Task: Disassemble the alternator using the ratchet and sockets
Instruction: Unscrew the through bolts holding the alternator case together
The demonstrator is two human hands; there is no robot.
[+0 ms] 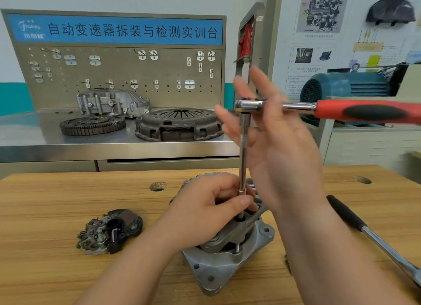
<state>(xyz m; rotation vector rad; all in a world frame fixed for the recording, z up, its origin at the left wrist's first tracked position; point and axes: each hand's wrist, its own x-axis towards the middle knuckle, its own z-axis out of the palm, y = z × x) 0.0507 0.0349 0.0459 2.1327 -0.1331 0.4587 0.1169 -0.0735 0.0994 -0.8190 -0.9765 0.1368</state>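
Judging by what lies on the wooden counter (57,202), the strip-down is partly done. A dark rectifier and brush assembly (109,231) already lies apart, to the left of the grey cast-aluminium alternator (227,263). The alternator stands near the front edge of the counter, its two housing halves together on the side in view.

The work in hand looks like one of the long bolts that clamp the housing. A long chrome extension bar (243,154) stands upright from the top of the alternator, and the chrome ratchet with the red and black handle (369,112) sits level on its upper end. The left hand (211,204) is curled round the bottom of the bar, steadying it where it enters the casting. The right hand (273,140) is spread, fingers straight and blurred, beside the ratchet head; whether it touches the tool I cannot tell.

A second chrome tool with a black grip (369,234) lies on the counter to the right.

Left to do, I judge: draw the bolts, split the housing, take out the inner parts.
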